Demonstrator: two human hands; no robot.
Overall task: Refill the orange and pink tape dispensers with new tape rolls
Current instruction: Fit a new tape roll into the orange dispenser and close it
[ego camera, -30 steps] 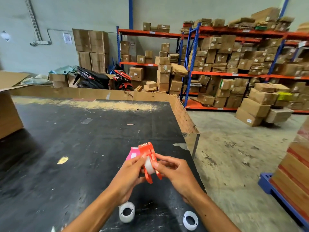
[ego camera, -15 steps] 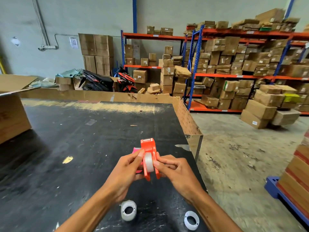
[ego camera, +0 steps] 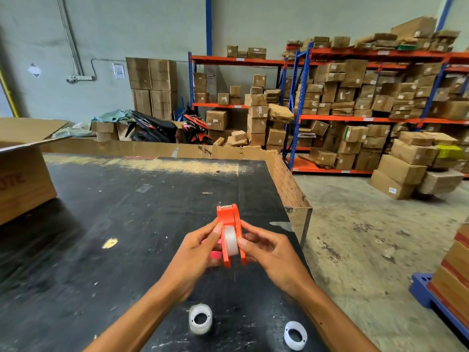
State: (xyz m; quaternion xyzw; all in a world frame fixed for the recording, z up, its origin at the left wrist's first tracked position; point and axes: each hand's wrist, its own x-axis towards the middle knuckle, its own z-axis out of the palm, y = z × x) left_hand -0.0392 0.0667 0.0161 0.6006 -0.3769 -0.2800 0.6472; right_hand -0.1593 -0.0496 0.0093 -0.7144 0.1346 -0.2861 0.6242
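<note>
Both hands pinch the orange tape dispenser (ego camera: 229, 231) from its two sides, thumbs pressed against the white tape roll (ego camera: 230, 240) seated in its open middle. The left hand (ego camera: 195, 255) clamps the dispenser's left cheek with thumb on top and fingers curled under; the right hand (ego camera: 272, 252) clamps the right cheek the same way, its fingers folded close together. The dispenser stands upright, cutter end up and away from the person, lifted clear of the black table (ego camera: 101, 224).

Against the frame a second ago, the dispenser has turned: then it leaned to the left with its side partly showing, now it faces the camera nearly edge-on, and the roll sits squarer in the slot. The thumbs have closed in toward the roll. The pink tape dispenser (ego camera: 214, 254), earlier plain to the dispenser's left, is now almost hidden behind the left hand, only pink slivers showing beside and below the fingers; whether it lies on the table or is held cannot be told.

Nearer the person than the orange dispenser, two loose rolls lie flat on the table: one clear tape roll (ego camera: 200, 318) just left of below it, another white ring (ego camera: 295, 335) to the right near the table's edge. They lie as they did. Far left of the dispenser a cardboard box (ego camera: 22, 179) sits on the table.
</note>
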